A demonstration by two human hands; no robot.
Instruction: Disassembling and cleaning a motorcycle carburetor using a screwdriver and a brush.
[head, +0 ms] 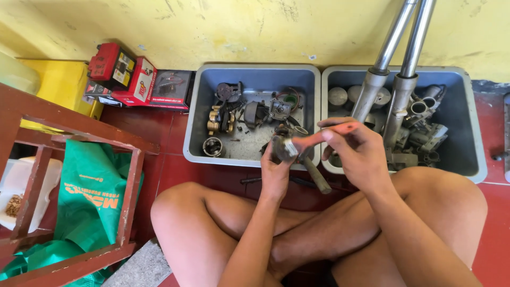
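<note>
Orange-handled brush (319,137) is gripped in the right hand (361,151) at frame centre; the left hand (276,172) clasps what seems a metal part (284,148). Two grey tubs (194,127) crowd the upper edge; bare red floor (491,234) lies lower right.

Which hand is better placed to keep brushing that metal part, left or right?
Right. The right hand already grips the orange-handled brush, bristles against the metal part. The left hand is wrapped around that part, steadying it over the grey tub, so it looks committed to holding.
</note>
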